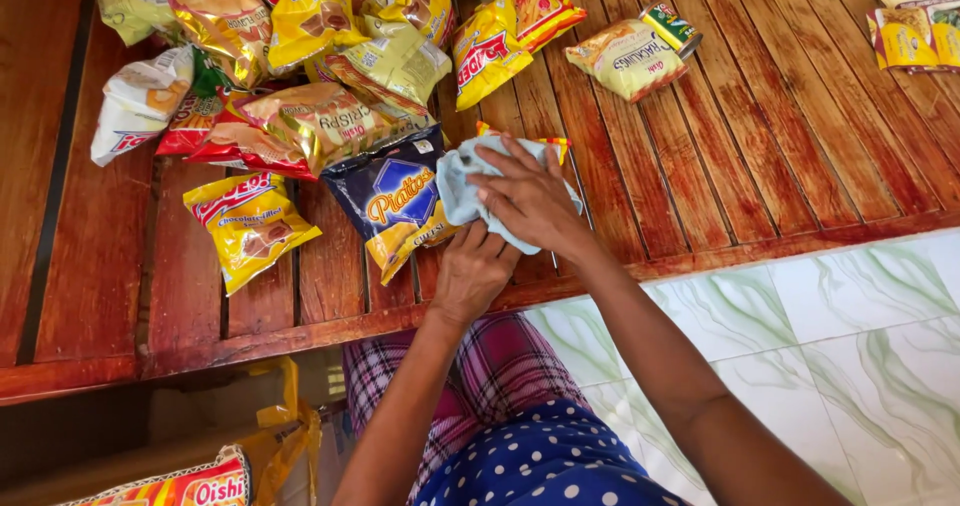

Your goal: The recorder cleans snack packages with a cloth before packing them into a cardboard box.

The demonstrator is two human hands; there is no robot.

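Note:
My right hand (530, 196) presses a light blue cloth (457, 178) down on a snack packet whose orange corner (555, 146) shows past my fingers. My left hand (472, 271) lies beneath it at the near edge of the red-brown slatted wooden platform (760, 136), gripping something under the cloth; what it grips is hidden. A dark blue and yellow snack bag (395, 206) lies just left of the cloth, touching it.
Several yellow, gold, red and white snack bags are heaped at the platform's far left (290, 76). A pale bag (625, 58) and a small can (672, 26) lie further back. More packets sit at the top right (915, 26). White-green tiled floor (850, 326) is on the right, a carton (200, 481) bottom left.

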